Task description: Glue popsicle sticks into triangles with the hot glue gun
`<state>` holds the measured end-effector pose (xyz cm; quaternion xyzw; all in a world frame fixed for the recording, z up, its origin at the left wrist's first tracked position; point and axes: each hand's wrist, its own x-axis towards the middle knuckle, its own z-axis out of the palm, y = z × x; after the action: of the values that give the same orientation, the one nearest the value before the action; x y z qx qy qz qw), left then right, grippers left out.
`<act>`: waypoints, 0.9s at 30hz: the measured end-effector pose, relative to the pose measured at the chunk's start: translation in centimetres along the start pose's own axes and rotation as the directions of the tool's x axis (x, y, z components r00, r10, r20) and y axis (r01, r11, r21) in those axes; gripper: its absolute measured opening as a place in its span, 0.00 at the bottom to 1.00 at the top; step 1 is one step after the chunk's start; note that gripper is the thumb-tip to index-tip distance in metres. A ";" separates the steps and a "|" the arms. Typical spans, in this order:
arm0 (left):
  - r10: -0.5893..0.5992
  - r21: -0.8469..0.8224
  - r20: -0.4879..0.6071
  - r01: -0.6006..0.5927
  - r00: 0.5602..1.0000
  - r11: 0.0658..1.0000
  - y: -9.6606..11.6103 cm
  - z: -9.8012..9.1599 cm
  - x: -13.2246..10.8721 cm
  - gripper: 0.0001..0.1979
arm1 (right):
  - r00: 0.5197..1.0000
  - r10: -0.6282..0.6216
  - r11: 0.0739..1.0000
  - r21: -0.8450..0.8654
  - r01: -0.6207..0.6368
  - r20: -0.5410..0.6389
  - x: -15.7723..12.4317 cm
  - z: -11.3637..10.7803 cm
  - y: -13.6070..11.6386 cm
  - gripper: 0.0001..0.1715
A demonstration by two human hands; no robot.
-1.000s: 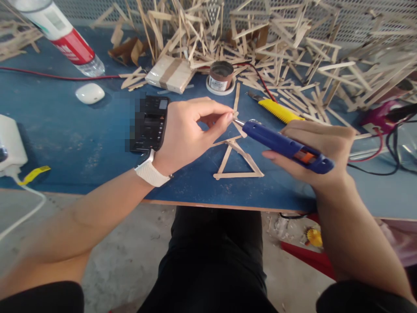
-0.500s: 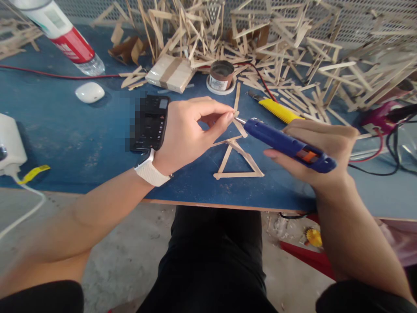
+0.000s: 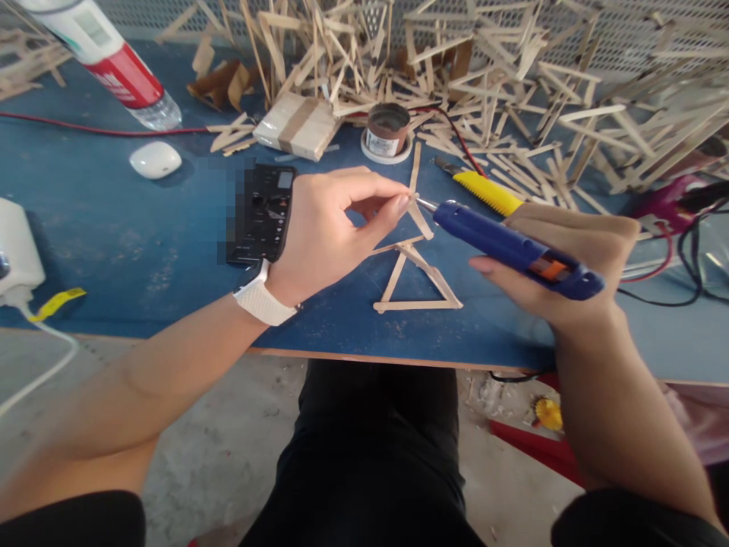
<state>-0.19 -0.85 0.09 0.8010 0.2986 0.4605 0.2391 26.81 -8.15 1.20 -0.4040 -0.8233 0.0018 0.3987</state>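
Note:
My left hand, with a white-banded watch on its wrist, pinches wooden craft sticks where they meet, between thumb and forefinger. One craft stick points away from the fingertips and another slants toward me. My right hand is wrapped round a blue hot-glue gun. Its thin metal nozzle reaches almost to the left fingertips; whether it touches the sticks I cannot tell. Just below lies a triangle of joined craft sticks on the blue table.
Many craft sticks are heaped at the back. In front of them are a wrapped stick pack, a small brown pot and a yellow-handled cutter. A phone, white case and bottle lie left; cables trail at right.
My right hand and the glue gun have shifted slightly right, and the nozzle has drawn back a little from the left fingertips. The left hand holds nearly the same place.

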 end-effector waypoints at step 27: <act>0.026 0.018 -0.026 -0.025 0.999 1.000 0.1 0.1 0.1 0.12 | 0.999 -0.031 0.999 -0.040 0.032 0.032 -0.1 0.0 -0.2 0.22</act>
<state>-0.02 -0.90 0.14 0.8008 0.2954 0.4712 0.2224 26.70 -8.37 1.24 -0.3989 -0.8356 -0.0146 0.3775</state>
